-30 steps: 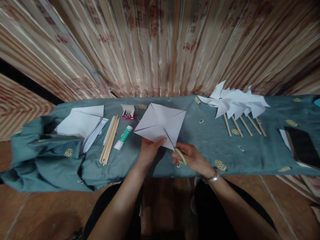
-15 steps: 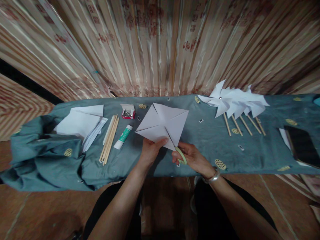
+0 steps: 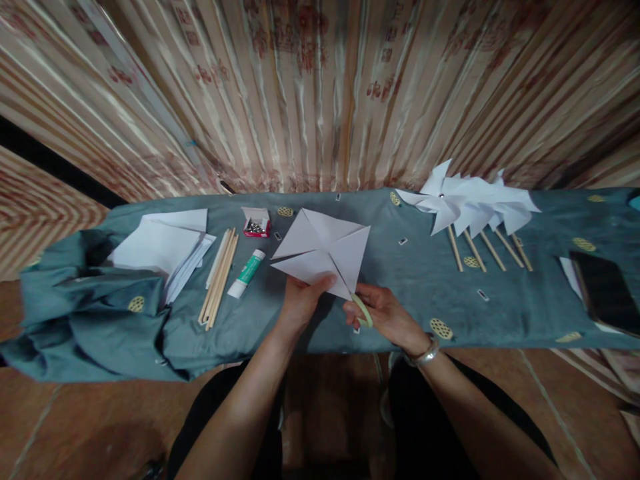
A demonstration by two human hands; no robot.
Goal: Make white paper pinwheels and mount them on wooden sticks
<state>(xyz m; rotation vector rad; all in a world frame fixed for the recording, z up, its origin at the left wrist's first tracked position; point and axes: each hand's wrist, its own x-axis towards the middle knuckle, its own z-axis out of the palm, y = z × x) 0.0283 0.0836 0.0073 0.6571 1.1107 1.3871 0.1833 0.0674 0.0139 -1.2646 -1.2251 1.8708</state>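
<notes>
A white square of paper (image 3: 325,243) with slits running in from its corners is held over the table by my left hand (image 3: 303,300). The left thumb presses on its near part and the fingers are underneath. My right hand (image 3: 377,310) is closed on the pale green handles of a pair of scissors (image 3: 364,312). The scissors are at the paper's near corner, by a slit; the blades are mostly hidden by the paper. To the left lie a glue stick (image 3: 247,273) and a small red-and-white box of metal pins (image 3: 257,223).
Wooden sticks (image 3: 219,280) and a stack of white paper (image 3: 160,243) lie at the left. Several paper pinwheels (image 3: 443,197) on sticks lie at the back right. A dark phone (image 3: 607,290) rests near the right end of the cloth-covered table (image 3: 400,287). A curtain (image 3: 320,100) hangs behind.
The paper's far and right corners have shifted slightly left and down, and the slit at its left corner gapes wider. Both hands stay almost in place, holding the paper and the scissors.
</notes>
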